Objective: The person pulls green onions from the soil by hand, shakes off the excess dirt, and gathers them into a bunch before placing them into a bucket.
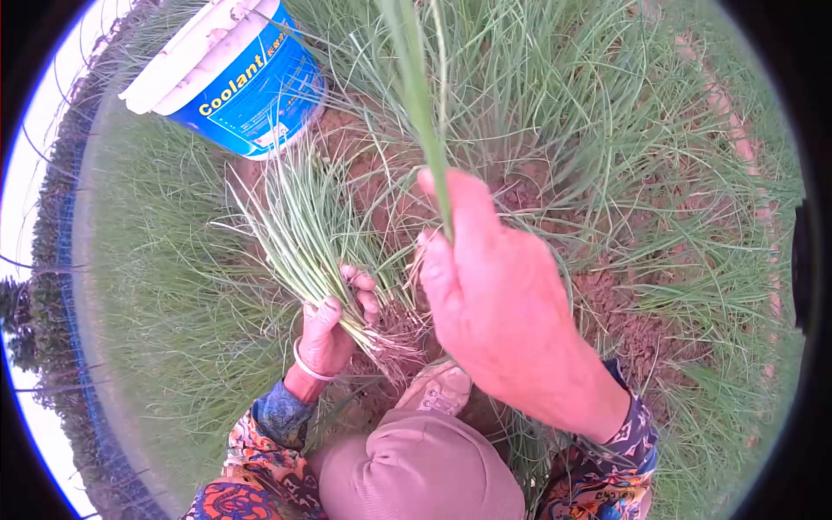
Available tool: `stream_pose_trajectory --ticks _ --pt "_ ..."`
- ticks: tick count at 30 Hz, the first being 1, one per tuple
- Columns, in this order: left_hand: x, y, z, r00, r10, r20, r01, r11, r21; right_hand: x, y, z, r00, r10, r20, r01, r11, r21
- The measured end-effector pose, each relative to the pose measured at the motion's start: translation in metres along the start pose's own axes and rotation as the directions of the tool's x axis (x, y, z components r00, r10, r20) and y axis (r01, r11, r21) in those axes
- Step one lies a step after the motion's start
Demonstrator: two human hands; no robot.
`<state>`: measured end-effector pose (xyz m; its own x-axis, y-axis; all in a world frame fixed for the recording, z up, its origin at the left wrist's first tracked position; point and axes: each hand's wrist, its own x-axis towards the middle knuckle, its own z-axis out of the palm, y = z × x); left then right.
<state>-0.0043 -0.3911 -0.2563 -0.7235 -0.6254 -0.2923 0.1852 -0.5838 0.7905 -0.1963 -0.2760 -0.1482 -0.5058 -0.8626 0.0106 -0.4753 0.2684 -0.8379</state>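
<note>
My left hand (326, 336), with a pale bracelet at its wrist, is closed around a bunch of green onion seedlings (305, 230). Their thin leaves fan up and to the left, and the tangled roots (392, 345) hang out at the lower right, with soil on them. To the right and nearer the camera, my right hand (511, 299) is closed on a few green onion leaves (423, 113). These leaves rise past the top of the view and are partly blurred. Their lower ends are hidden by the fingers.
A white bucket with a blue "Coolant" label (247, 87) stands tilted in view at the upper left. Dense onion plants (563, 104) grow around patches of reddish soil (620, 316). My knee (425, 472) and shoe (444, 387) are below. Blue netting (74, 295) runs along the left.
</note>
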Motion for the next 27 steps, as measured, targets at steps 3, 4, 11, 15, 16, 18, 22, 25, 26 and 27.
stream_pose_trajectory --ticks 3,4,11,15,16,18,22,25,26,27 --pt "-0.022 0.016 0.005 0.998 -0.040 -0.045 0.042 0.998 0.035 -0.025 0.000 0.092 0.928 -0.112 0.355 0.098 0.994 0.058" --pt "-0.027 0.021 0.003 0.994 -0.039 -0.103 0.049 0.994 0.098 -0.027 0.003 0.102 0.899 -0.133 0.418 0.076 0.986 0.150" --pt "-0.051 0.043 -0.078 0.797 0.086 -0.598 0.207 0.891 0.404 0.010 0.072 0.128 0.821 0.105 0.561 -0.136 0.991 0.014" --pt "-0.047 0.023 -0.120 0.786 -0.033 -0.618 0.376 0.818 0.435 0.030 0.103 0.154 0.732 0.251 0.633 -0.120 0.963 -0.243" --pt "-0.045 0.018 -0.127 0.792 -0.057 -0.608 0.407 0.791 0.456 0.033 0.110 0.161 0.725 0.286 0.627 -0.144 0.953 -0.268" --pt "-0.039 0.014 -0.134 0.788 -0.106 -0.606 0.456 0.763 0.458 0.038 0.121 0.174 0.710 0.347 0.613 -0.188 0.932 -0.310" --pt "-0.016 -0.008 -0.156 0.823 -0.177 -0.540 0.442 0.797 0.411 0.047 0.118 0.186 0.730 0.442 0.522 -0.264 0.886 -0.381" --pt "-0.010 -0.012 -0.162 0.799 -0.267 -0.538 0.481 0.822 0.306 0.048 0.111 0.193 0.749 0.455 0.481 -0.262 0.871 -0.416" --pt "-0.008 -0.008 -0.159 0.806 -0.293 -0.514 0.491 0.816 0.305 0.048 0.109 0.195 0.755 0.462 0.465 -0.267 0.864 -0.426" --pt "-0.006 -0.005 -0.156 0.813 -0.318 -0.489 0.500 0.811 0.305 0.046 0.107 0.196 0.767 0.446 0.461 -0.263 0.874 -0.408"
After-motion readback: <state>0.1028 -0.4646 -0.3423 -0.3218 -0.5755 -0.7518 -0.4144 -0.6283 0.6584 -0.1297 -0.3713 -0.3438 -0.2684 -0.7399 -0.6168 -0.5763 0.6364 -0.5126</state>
